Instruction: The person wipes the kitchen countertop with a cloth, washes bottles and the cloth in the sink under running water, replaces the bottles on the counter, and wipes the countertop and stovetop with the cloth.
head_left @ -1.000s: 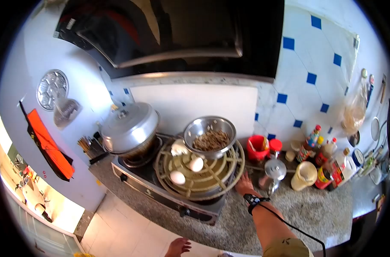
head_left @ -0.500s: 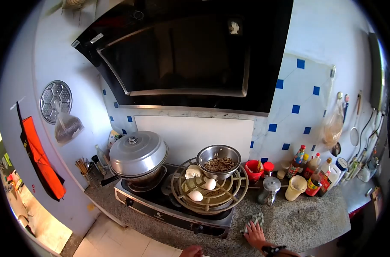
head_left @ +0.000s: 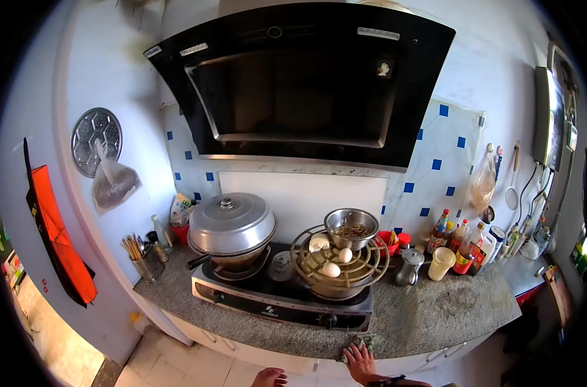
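Observation:
A crumpled grey-green cloth (head_left: pixel 363 340) lies at the counter's front edge, right of the gas stove. Pressing down on it is my right hand (head_left: pixel 359 362), its fingers over the cloth and a dark band at the wrist. My left hand (head_left: pixel 269 377) hangs in front of the counter at the bottom of the view, fingers loosely bent and apart, with nothing visible in it. Nearest to both hands is the front of the two-burner gas stove (head_left: pixel 274 312).
A lidded aluminium pot (head_left: pixel 232 222) stands on the left burner. On the right, a round rack (head_left: pixel 300 261) bears eggs (head_left: pixel 331 269), a whitish lump (head_left: pixel 319 242) and a steel bowl (head_left: pixel 351 221). Sauce bottles (head_left: pixel 467 250), a glass jug (head_left: pixel 409 267) and a tub (head_left: pixel 441 264) stand further right.
My right hand and the cloth have moved left along the counter to its front edge near the stove. The head view has shifted, and more of my left hand shows.

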Motion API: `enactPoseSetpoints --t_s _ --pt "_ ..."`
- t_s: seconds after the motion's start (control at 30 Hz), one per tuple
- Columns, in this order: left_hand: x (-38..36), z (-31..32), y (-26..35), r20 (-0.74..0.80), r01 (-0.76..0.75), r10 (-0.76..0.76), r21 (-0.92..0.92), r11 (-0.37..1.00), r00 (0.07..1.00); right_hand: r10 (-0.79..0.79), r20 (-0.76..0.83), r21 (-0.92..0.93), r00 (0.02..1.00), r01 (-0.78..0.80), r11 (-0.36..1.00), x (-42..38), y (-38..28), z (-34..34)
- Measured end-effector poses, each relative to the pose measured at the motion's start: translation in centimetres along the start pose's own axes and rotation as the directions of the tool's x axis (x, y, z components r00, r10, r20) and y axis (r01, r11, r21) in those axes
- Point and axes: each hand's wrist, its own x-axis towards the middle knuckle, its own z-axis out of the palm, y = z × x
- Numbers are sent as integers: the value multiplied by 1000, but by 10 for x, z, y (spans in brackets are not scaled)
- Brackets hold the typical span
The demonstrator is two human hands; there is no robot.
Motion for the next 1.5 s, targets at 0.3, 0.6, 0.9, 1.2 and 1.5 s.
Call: enactPoseSetpoints --t_s 0.3,0.6,0.9,1.2,1.5 --pt "-34 -65 12 -76 -38 27 -147 988 997 -413 -41 -315 910 380 870 44 -43 45" --pt "7 -102 70 -105 -20 10 -96 995 994 -499 264 -132 826 543 829 134 -148 62" --pt "64 -136 136 -142 -3 -12 -107 994 990 -597 172 84 784 592 801 228 -261 120" --pt "109 -174 185 -127 28 -35 -58 998 991 -357 320 -43 878 390 920 196 -175 86" --pt "158 -209 193 79 116 -115 -4 993 990 190 282 -117 941 -163 980 136 -65 45"
